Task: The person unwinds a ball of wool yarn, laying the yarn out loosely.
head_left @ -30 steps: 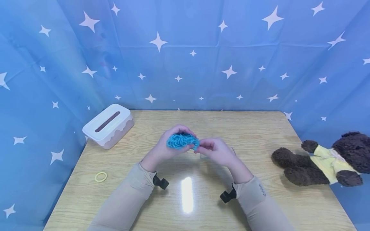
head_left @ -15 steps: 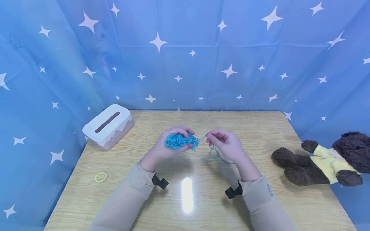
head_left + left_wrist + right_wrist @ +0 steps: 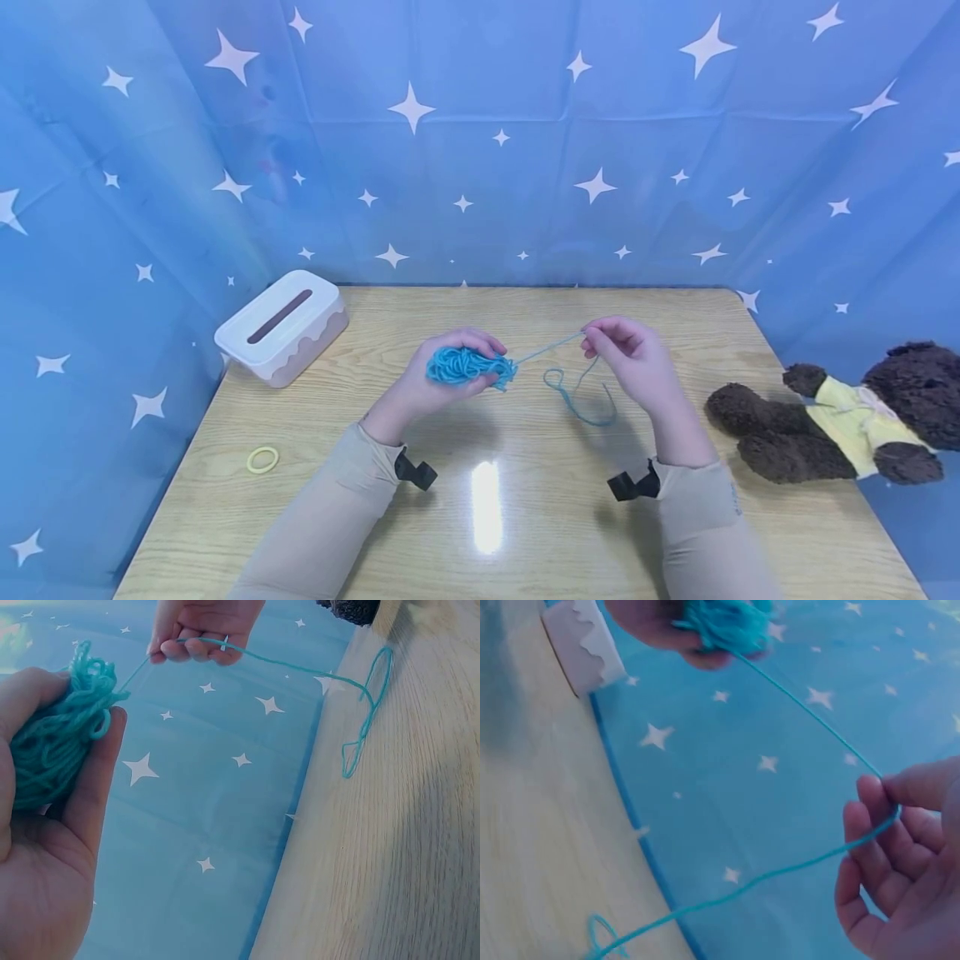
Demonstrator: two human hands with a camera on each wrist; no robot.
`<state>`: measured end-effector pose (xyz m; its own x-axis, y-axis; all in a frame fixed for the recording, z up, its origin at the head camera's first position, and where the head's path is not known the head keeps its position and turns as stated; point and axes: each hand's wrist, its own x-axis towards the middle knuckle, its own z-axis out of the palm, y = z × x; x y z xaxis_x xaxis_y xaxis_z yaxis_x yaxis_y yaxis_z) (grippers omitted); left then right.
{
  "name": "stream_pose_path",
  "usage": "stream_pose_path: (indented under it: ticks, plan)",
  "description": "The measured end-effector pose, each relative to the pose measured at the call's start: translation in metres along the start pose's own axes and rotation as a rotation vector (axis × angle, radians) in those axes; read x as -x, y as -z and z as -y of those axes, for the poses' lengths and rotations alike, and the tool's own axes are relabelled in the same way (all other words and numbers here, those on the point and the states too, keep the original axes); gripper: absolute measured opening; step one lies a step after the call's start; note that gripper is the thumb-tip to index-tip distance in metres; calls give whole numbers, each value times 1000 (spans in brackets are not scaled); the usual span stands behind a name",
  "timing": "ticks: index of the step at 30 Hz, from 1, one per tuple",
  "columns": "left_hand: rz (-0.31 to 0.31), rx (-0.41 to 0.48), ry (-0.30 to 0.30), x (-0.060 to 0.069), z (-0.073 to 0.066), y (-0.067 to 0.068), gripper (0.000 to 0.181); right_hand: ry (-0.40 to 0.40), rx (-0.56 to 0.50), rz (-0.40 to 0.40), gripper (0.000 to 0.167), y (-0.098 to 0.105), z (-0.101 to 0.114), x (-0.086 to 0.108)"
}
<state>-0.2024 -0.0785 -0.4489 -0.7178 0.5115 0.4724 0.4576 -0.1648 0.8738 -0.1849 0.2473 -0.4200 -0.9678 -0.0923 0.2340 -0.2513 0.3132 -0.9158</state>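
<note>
- Holding the bundle of turquoise yarn (image 3: 467, 367) in the left grip (image 3: 422, 393), near the middle of the frame and raised above the surface (image 3: 420, 308), with thumb on one side and curled fingers on the other.
- Pinching a single strand (image 3: 551, 347) between thumb and fingertips in the right grip (image 3: 637, 360), right of centre and well apart from the left.
- Stretching nearly straight from the right end of the bundle up to that pinch, then turning back across the fingers of the right grip, as seen in the right wrist view.
- Trailing from there as a slack tail (image 3: 759, 880), down to the surface; lying in loose loops between the two grips and slightly below them in the head view.
- Appears to be at the step of drawing a length of yarn out of the bundle; probably far from through, judging by how thick the bundle looks.
- Seems to call next for a steady left grip and a gentle pull or a fresh pinch close to the bundle; could snag or bring out a tangle if pulled hard.
- Resting untouched around the work: a tissue box (image 3: 302, 321) at left, a yellow ring (image 3: 263, 472) at lower left, a brown teddy bear (image 3: 840, 425) at right.
</note>
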Motion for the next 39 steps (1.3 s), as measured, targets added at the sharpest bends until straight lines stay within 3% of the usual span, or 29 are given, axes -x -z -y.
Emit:
stream_pose_path:
  ticks: [3, 7, 11, 17, 24, 28, 34, 39]
  plan:
    - [-8, -1, 6, 0, 1, 1, 30, 0, 45, -57, 30, 14, 0, 1]
    - [-17, 8, 13, -1, 2, 1, 29, -51, 239, -111, 35, 32, 1, 2]
    - [-29, 6, 1, -1, 2, 2, 29, -147, 454, -106, 45, 49, 1, 6]
    - [-54, 45, -15, 1, 1, 2, 27, -277, 594, -69, 44, 61, -8, 8]
    - [-64, 25, -53, 0, 2, 3, 28, -431, 764, 78, 43, 70, -27, 4]
    - [-66, 18, -54, -1, 1, 4, 28, -473, 778, 173, 43, 69, -39, 1]
    - [-44, 18, -28, -1, 2, 4, 30, -435, 723, 351, 38, 58, -52, -2]
    - [-25, 21, -18, 0, 2, 3, 31, -358, 719, 417, 42, 42, -48, -3]
